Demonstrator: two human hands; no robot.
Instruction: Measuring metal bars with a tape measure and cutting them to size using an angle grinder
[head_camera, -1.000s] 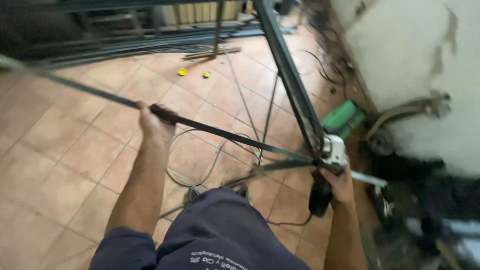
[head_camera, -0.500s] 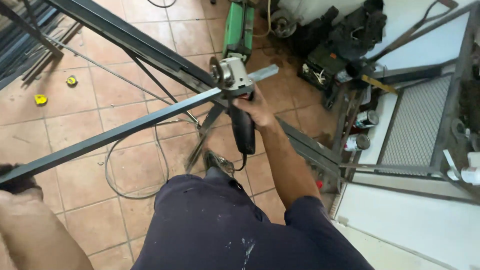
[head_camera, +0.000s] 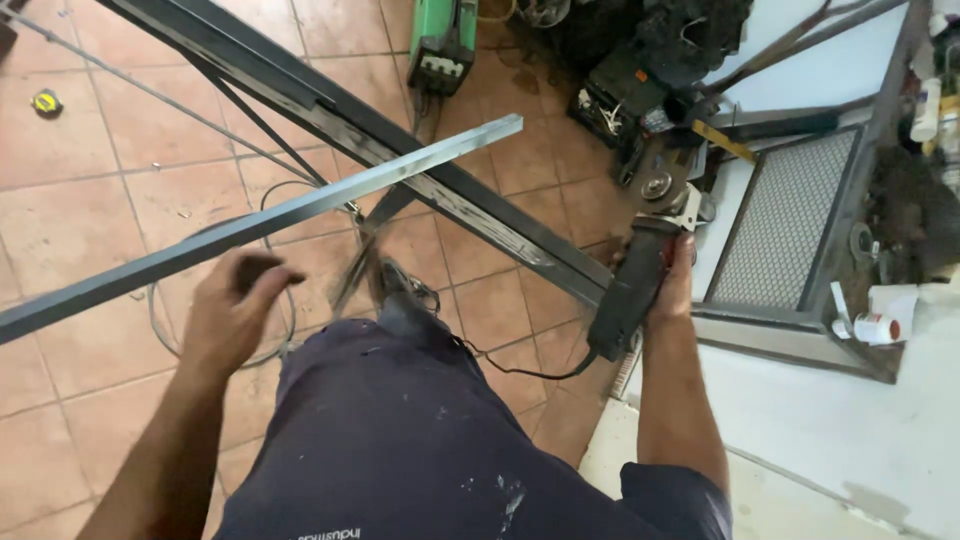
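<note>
Grinder: a dark-bodied angle grinder with a grey metal head (head_camera: 640, 270) sits in the right hand (head_camera: 672, 285), its head pointing up and away from the person, near the lower end of the dark steel frame beam (head_camera: 400, 150).
Right hand: the fingers are wrapped closed around the grinder's body, just below the head; the forearm runs down to the lower edge of the view.
Cord: a thin black power cord (head_camera: 520, 372) leaves the grinder's tail and loops low across the person's lap.
Bar: a long grey square-section steel bar (head_camera: 250, 228) runs from the lower left up to the upper middle, its cut end free in the air above the frame beam.
Left hand: the left hand (head_camera: 232, 315) is blurred, just below the bar, fingers loosely curled; whether it touches the bar cannot be told.
Frame: the dark beam crosses diagonally from upper left to the grinder, with thinner rods beneath it.
Clothing: dark blue work trousers with pale paint specks (head_camera: 420, 430) fill the lower middle.
Floor: worn terracotta tiles (head_camera: 120, 180), with a small yellow tape measure (head_camera: 46, 101) at the far left.
Surroundings: a green box-shaped machine (head_camera: 442, 45) stands at the top, and a grey mesh-panelled frame (head_camera: 785, 225) lies to the right, beside small white containers (head_camera: 880, 325).
</note>
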